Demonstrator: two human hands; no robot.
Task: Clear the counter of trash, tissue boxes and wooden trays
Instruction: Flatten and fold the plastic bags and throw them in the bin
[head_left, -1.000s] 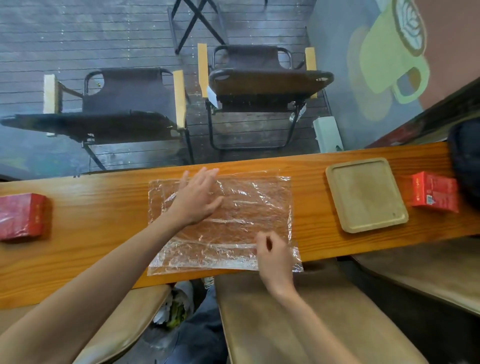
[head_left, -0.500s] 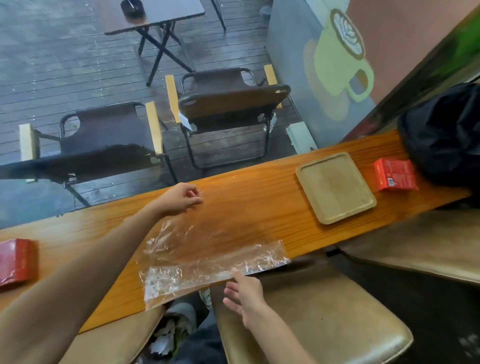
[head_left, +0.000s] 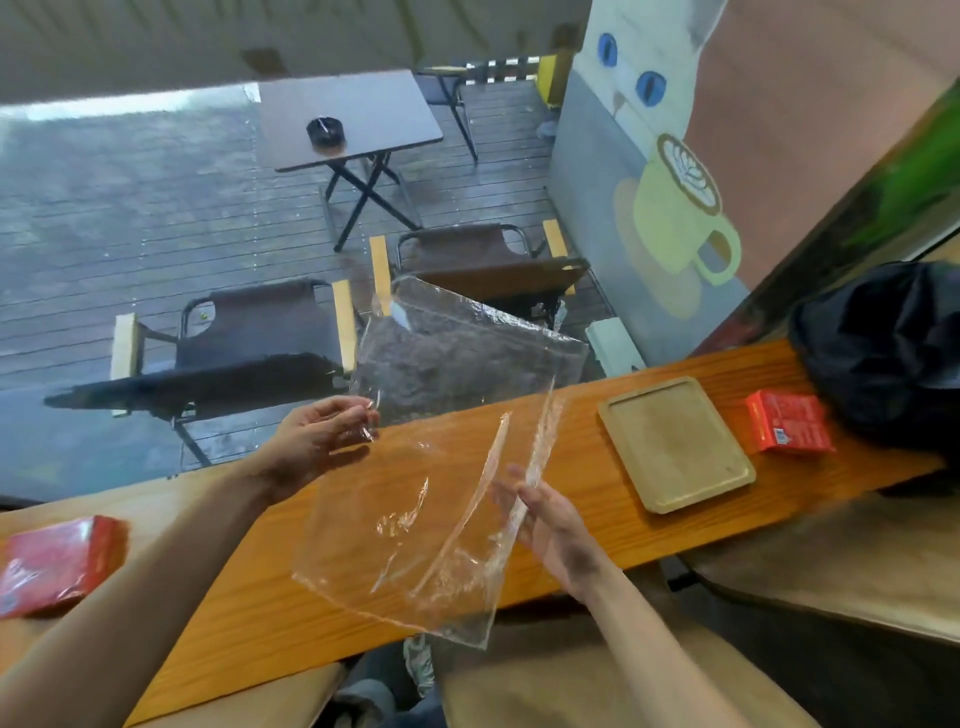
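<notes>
A large clear plastic sheet (head_left: 415, 493) hangs in the air above the wooden counter (head_left: 582, 499). My left hand (head_left: 317, 441) pinches its left edge between thumb and fingertips. My right hand (head_left: 550, 525) holds the sheet's folded right edge. A square wooden tray (head_left: 675, 441) lies flat on the counter to the right. Beyond it sits a red tissue box (head_left: 787, 428). A second red tissue box (head_left: 57, 564) rests at the counter's far left.
A black bag (head_left: 883, 358) sits at the counter's right end, touching the red box. Padded stools (head_left: 831, 571) stand below the near edge. Past the counter, a window looks onto folding chairs (head_left: 254, 338) and a small table (head_left: 348, 119) on a deck.
The plastic sheet has come up off the counter; earlier it lay flat under both hands. My left hand went from pressing it to pinching its edge, and my right hand now holds it.
</notes>
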